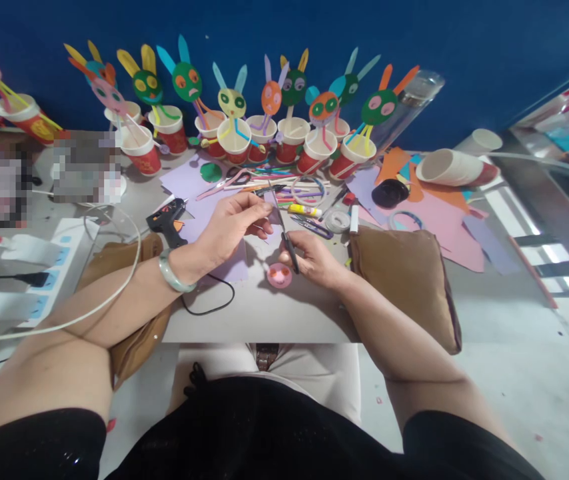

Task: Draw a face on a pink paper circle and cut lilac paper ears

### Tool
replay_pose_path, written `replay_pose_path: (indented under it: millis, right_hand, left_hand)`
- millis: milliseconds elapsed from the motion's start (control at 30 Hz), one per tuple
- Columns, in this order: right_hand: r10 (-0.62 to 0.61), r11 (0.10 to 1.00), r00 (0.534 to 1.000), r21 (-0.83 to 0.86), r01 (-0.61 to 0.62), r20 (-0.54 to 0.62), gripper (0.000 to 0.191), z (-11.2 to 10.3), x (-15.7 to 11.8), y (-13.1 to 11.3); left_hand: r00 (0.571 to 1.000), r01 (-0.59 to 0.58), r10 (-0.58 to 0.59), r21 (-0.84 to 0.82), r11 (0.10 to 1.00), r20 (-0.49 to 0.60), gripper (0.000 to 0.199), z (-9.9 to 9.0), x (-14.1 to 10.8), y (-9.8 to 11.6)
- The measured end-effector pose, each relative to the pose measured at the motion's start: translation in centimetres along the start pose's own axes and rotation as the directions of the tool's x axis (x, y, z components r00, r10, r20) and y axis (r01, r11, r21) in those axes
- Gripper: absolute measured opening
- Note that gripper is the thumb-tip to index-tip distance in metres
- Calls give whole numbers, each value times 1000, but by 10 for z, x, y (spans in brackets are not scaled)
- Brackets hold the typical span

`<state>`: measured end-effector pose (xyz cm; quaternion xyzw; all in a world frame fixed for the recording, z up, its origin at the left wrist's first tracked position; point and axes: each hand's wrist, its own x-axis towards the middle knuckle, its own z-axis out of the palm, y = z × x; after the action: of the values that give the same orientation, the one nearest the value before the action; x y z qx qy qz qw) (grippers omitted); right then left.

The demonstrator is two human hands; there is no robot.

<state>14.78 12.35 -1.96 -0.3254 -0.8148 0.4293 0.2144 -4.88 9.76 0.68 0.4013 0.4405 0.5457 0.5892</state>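
Black-handled scissors (290, 252) are in my right hand (317, 260), their blades pointing up and away between my hands. My left hand (237, 223) is pinched, thumb against forefinger, beside the blades; what it holds, if anything, is too small to name. Just below the scissors a small pink paper face (279, 275) with orange eyes lies on the table (264, 320). Purple paper (224, 261) lies under and beside my left hand.
Red paper cups (145, 160) with paper rabbit heads line the back. Colored sticks, a glue stick (304, 211) and tape lie ahead. A glue gun (168, 223), power strip (62, 267) and cables are left, a brown cushion (402, 283) right, stacked cups (452, 167) beyond.
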Motion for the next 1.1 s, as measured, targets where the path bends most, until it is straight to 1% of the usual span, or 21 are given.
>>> replay_pose_path:
  millis: [233, 333, 667, 900, 1100]
  right_hand:
    - [32, 999, 999, 7, -32, 8, 58, 1, -1, 1]
    - [43, 999, 999, 4, -43, 10, 58, 2, -2, 1]
    - [9, 1000, 1000, 19, -9, 7, 69, 4, -2, 1]
    - [1, 1000, 1000, 7, 0, -4, 67, 4, -2, 2]
    - [-2, 1000, 1000, 7, 2, 0, 66, 5, -2, 2]
  left_hand:
    - [1000, 8, -9, -3, 1000, -3, 32, 0, -1, 1]
    - [1000, 1, -1, 2, 1000, 1, 33, -1, -1, 1]
    - [1000, -6, 6, 7, 1000, 8, 31, -2, 0, -1]
    - [1000, -8, 8, 31, 999, -2, 34, -2, 0, 0]
    - [1000, -28, 28, 48, 998, -6, 32, -2, 0, 0]
